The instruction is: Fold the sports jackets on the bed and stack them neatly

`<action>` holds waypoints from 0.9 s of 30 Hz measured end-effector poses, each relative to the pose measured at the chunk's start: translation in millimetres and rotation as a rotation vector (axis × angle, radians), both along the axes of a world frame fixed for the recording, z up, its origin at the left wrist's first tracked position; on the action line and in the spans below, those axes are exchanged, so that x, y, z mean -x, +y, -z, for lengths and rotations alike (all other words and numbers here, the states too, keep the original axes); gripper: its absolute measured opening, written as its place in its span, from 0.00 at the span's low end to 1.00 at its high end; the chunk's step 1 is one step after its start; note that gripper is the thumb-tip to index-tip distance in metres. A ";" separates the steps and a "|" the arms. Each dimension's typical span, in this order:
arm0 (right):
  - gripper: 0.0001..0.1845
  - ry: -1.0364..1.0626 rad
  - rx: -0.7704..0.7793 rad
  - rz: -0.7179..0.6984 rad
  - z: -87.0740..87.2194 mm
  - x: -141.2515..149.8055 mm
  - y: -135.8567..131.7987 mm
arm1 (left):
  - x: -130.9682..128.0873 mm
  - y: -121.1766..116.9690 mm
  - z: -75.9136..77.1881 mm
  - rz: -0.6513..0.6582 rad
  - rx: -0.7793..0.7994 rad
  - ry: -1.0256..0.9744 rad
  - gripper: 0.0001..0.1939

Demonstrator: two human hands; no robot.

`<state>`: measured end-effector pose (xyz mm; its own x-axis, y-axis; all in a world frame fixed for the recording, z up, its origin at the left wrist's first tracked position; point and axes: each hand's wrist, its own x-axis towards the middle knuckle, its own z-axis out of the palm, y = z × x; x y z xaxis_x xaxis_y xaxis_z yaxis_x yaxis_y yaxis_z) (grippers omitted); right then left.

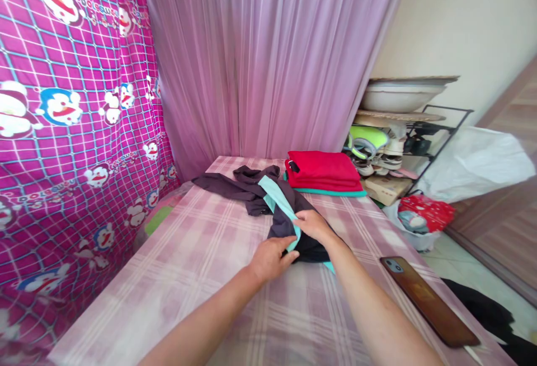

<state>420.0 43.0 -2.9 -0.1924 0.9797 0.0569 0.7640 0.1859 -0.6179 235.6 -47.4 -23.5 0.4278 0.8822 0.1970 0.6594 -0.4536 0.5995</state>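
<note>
Both hands are on the dark garment (289,215) in the middle of the counter (201,276), which is covered in a pale pink and lilac plaid cloth. The garment is a charcoal, nearly black piece with a bright turquoise band running diagonally across it, from its upper middle down toward the hands. It lies rumpled and partly bunched: one sleeve-like part stretches out flat to the left, a lumpy fold sits at the far end, and the near end is gathered into a thick wad. The left hand (271,258) lies on that near wad, fingers curled and closing over the dark cloth at its lower edge. The right hand (312,226) sits just beyond it, thumb and fingers pinching the turquoise band where it meets the dark fabric. The two hands are close together, almost touching. A sliver of turquoise peeks out under the right wrist. Just behind the garment, toward the far right corner, rests a folded red stack (323,171) on top of a teal piece (335,192). A phone (428,301) in a brown case lies face down near the right edge of the counter, well apart from the garment.
</note>
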 end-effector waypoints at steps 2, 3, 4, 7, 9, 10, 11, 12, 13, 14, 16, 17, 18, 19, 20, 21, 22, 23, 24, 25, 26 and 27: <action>0.12 0.007 -0.099 0.117 -0.9 -25.0 4.6 | 14.2 4.0 -1.0 -0.031 0.015 -0.079 0.22; 0.13 0.018 -0.151 0.181 -3.1 -38.0 5.9 | 23.2 9.2 -1.8 -0.079 0.020 -0.120 0.21; 0.14 0.030 -0.193 0.232 -6.4 -49.9 6.2 | 32.4 16.3 -2.5 -0.152 0.039 -0.172 0.21; 0.16 0.040 -0.190 0.208 -18.2 -70.0 -0.5 | 55.6 43.0 -3.6 -0.394 0.160 -0.348 0.20; 0.16 0.029 -0.101 0.056 -23.9 -66.8 -10.9 | 63.4 60.0 -4.4 -0.478 0.232 -0.433 0.22; 0.15 0.024 -0.049 -0.036 -25.3 -61.0 -17.0 | 64.8 67.0 -5.1 -0.488 0.254 -0.455 0.23; 0.14 0.018 0.000 -0.127 -25.8 -53.0 -23.3 | 64.9 72.9 -6.2 -0.487 0.269 -0.465 0.25; 0.13 0.010 0.052 -0.216 -25.7 -43.4 -29.6 | 63.9 77.6 -7.6 -0.496 0.301 -0.486 0.26; 0.11 0.002 0.107 -0.301 -25.1 -32.9 -35.7 | 62.1 81.6 -9.3 -0.511 0.342 -0.516 0.27; 0.10 -0.004 0.158 -0.384 -24.4 -21.8 -41.4 | 59.7 84.9 -11.2 -0.531 0.388 -0.548 0.28; 0.10 -0.023 0.244 -0.534 -23.6 0.8 -51.5 | 53.9 91.3 -14.8 -0.576 0.474 -0.607 0.31; 0.10 -0.034 0.273 -0.595 -23.9 11.6 -55.8 | 50.8 94.7 -16.5 -0.593 0.507 -0.629 0.32; 0.10 -0.043 0.284 -0.642 -24.6 21.5 -59.5 | 47.6 98.4 -17.9 -0.603 0.526 -0.642 0.34; 0.09 -0.051 0.279 -0.676 -25.6 30.0 -62.2 | 44.5 102.3 -19.0 -0.606 0.534 -0.644 0.35; 0.09 -0.061 0.269 -0.701 -26.8 36.8 -64.0 | 41.4 106.4 -20.0 -0.609 0.541 -0.651 0.35; 0.10 -0.068 0.264 -0.721 -28.0 41.5 -64.6 | 38.6 110.7 -20.9 -0.614 0.544 -0.656 0.36; 0.11 -0.069 0.266 -0.737 -29.2 43.7 -63.9 | 36.1 114.9 -21.8 -0.618 0.543 -0.658 0.36; 0.13 -0.058 0.273 -0.744 -30.1 43.3 -61.9 | 34.0 119.0 -22.9 -0.622 0.538 -0.656 0.35; 0.15 -0.031 0.277 -0.730 -30.6 40.4 -58.5 | 32.8 123.1 -24.3 -0.624 0.531 -0.652 0.35; 0.16 0.006 0.265 -0.687 -30.6 35.1 -53.8 | 32.5 127.1 -26.4 -0.625 0.520 -0.645 0.35; 0.17 0.043 0.223 -0.605 -29.8 27.8 -48.2 | 33.4 131.2 -29.4 -0.624 0.505 -0.636 0.35; 0.17 0.070 0.150 -0.486 -28.2 18.9 -41.8 | 35.6 135.4 -33.6 -0.620 0.485 -0.626 0.34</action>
<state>401.1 1.2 25.2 -0.6287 0.7761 -0.0481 0.5671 0.4153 -0.7113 200.0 88.0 10.2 -0.1919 0.9587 -0.2100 0.1996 0.2477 0.9481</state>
